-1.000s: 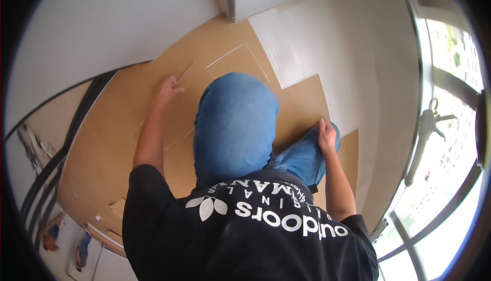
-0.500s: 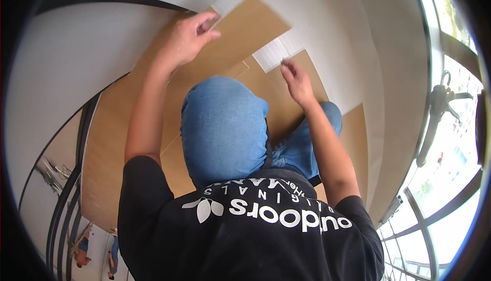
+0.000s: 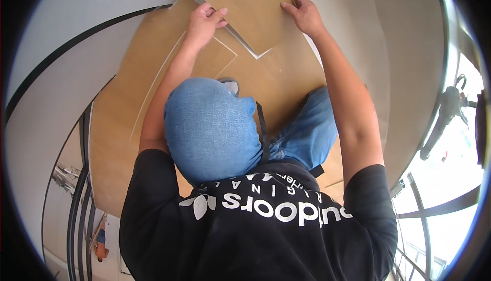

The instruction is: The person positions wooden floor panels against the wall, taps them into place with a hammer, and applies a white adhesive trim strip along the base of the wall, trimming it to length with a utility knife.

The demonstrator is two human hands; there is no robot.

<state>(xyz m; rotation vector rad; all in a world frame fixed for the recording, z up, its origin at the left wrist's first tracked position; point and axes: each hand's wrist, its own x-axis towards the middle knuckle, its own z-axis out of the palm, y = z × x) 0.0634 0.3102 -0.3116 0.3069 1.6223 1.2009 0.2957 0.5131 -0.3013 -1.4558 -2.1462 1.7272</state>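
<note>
A brown wood-look floor plank (image 3: pixel 245 4) lies at the far middle over a similar brown floor, its white near edge showing. At its right edge is my right hand (image 3: pixel 305 16), the thumb on top and the fingers at the rim. My left hand (image 3: pixel 203 24) is closed at the plank's left edge, thumb and fingertips drawn together; part of its grip is hidden. Below the hands, brown flooring (image 3: pixel 286 76) with thin pale seams spreads around my bent knee (image 3: pixel 209 127).
A pale wall (image 3: pixel 358 35) curves along the right side, with a bright window (image 3: pixel 460 158) beyond it. Dark curved frame bars (image 3: pixel 82 199) stand at the left. Far off at the lower left is another person (image 3: pixel 101 240). My shoe (image 3: pixel 230 85) shows by my knee.
Both hands have moved to the far middle, the right one from over the floor near my knee. The plank has shifted and turned, and the right hand is now at its edge.
</note>
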